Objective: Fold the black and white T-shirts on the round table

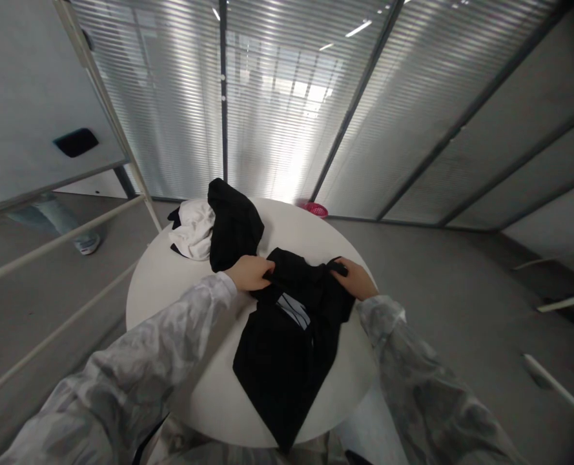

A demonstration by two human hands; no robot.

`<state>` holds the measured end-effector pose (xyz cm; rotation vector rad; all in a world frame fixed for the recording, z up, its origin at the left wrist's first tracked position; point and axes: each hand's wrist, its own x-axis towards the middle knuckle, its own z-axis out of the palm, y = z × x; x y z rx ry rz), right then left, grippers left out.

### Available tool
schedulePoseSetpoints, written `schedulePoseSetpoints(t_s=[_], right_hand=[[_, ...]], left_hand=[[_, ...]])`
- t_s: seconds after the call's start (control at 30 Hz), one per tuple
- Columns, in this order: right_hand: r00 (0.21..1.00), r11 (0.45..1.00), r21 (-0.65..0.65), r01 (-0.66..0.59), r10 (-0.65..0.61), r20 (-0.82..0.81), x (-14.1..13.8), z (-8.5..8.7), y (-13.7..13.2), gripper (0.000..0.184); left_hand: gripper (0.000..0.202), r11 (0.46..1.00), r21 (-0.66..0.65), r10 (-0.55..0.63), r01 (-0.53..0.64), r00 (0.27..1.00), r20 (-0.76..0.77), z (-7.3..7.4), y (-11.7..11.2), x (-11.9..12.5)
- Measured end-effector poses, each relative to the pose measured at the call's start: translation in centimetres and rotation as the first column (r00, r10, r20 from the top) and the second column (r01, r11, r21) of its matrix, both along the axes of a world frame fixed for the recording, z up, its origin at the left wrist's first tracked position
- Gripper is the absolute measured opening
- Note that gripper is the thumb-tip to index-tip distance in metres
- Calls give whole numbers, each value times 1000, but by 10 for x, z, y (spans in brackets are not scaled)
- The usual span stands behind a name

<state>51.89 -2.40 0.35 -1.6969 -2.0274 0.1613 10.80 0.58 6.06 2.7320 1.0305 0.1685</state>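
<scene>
A black garment (pixel 287 368) with a grey-and-black printed patch lies partly folded on a round white table (pixel 209 400). Its pointed lower end reaches the table's near edge. My left hand (pixel 250 272) is closed on the garment's upper left edge. At the upper right edge, my right hand (pixel 356 279) pinches a fold of the same cloth. Just beyond my left hand rests a second black cloth (pixel 233 223), bunched up, beside a crumpled white cloth (pixel 194 229). The garment's exact kind cannot be made out.
A red mesh-like object (pixel 316 210) shows at the table's far edge. On the left stands a whiteboard on a pale metal frame (pixel 64 242), with a person's leg and shoe (pixel 87 242) behind it. Ribbed translucent panels (pixel 277 129) form the wall ahead.
</scene>
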Motion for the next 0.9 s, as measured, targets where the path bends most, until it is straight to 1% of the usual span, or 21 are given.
schedulePoseSetpoints(t_s=[0.07, 0.13, 0.17, 0.23, 0.27, 0.3, 0.33, 0.37, 0.4, 0.43, 0.47, 0.5, 0.53, 0.57, 0.6, 0.63, 0.7, 0.77, 0.8, 0.87, 0.9], right_hand=[[999, 999, 11, 42, -41, -20, 1, 3, 1, 22], [995, 995, 55, 84, -81, -65, 2, 6, 4, 23], [991, 991, 83, 103, -96, -89, 2, 7, 6, 23], [986, 983, 130, 130, -114, -122, 2, 8, 9, 24], [984, 980, 146, 138, -119, -129, 2, 9, 11, 25], [984, 977, 159, 142, -121, -131, 2, 11, 13, 26], [986, 976, 171, 137, -117, -122, 2, 12, 15, 28], [989, 975, 185, 123, -106, -101, 1, 14, 16, 31], [994, 976, 198, 95, -85, -62, 0, 16, 18, 37], [999, 977, 205, 54, -53, -10, -1, 17, 19, 44], [999, 979, 204, 5, -16, 52, -2, 19, 20, 51], [993, 981, 191, -43, 21, 117, -3, 20, 21, 55], [983, 983, 165, -82, 53, 176, -4, 21, 22, 55], [972, 986, 128, -107, 76, 224, -5, 21, 23, 52], [960, 990, 84, -117, 91, 265, -7, 21, 25, 47], [949, 993, 43, -114, 96, 299, -8, 20, 27, 42], [932, 996, -15, -86, 86, 351, -10, 19, 32, 39], [920, 997, -42, -62, 73, 384, -12, 21, 39, 38], [914, 997, -52, -58, 74, 398, -13, 22, 43, 34], [899, 996, -65, -61, 83, 430, -15, 27, 48, 22], [890, 996, -59, -65, 84, 448, -16, 31, 49, 16]], left_hand=[[24, 995, -95, 30, -27, 999, 33, 15, 5, -14], [41, 976, -220, 16, -2, 998, 63, 33, 9, -29], [48, 956, -293, -4, 26, 997, 77, 42, 10, -37], [55, 910, -406, -40, 85, 992, 118, 58, 11, -53], [55, 894, -437, -42, 102, 989, 145, 65, 12, -61], [54, 890, -445, -24, 100, 985, 173, 70, 14, -69], [53, 898, -434, 16, 73, 980, 198, 73, 17, -77], [50, 914, -406, 80, 11, 975, 208, 75, 21, -85], [46, 930, -356, 170, -92, 966, 194, 76, 25, -93], [42, 933, -282, 275, -225, 949, 152, 75, 31, -101], [38, 913, -192, 381, -359, 921, 86, 73, 35, -108], [34, 878, -93, 473, -470, 881, 6, 70, 40, -114], [31, 838, 2, 545, -546, 835, -72, 67, 43, -118], [29, 804, 80, 594, -589, 793, -136, 63, 45, -121], [28, 785, 134, 619, -604, 766, -172, 60, 46, -122], [28, 784, 172, 620, -596, 763, -182, 57, 46, -121], [34, 811, 233, 574, -537, 807, -139, 51, 43, -113], [42, 843, 278, 494, -460, 867, -64, 47, 40, -100], [46, 853, 295, 459, -431, 888, -31, 44, 39, -93], [53, 861, 299, 430, -411, 903, 2, 39, 38, -81], [55, 866, 288, 429, -410, 903, -6, 36, 39, -78]])
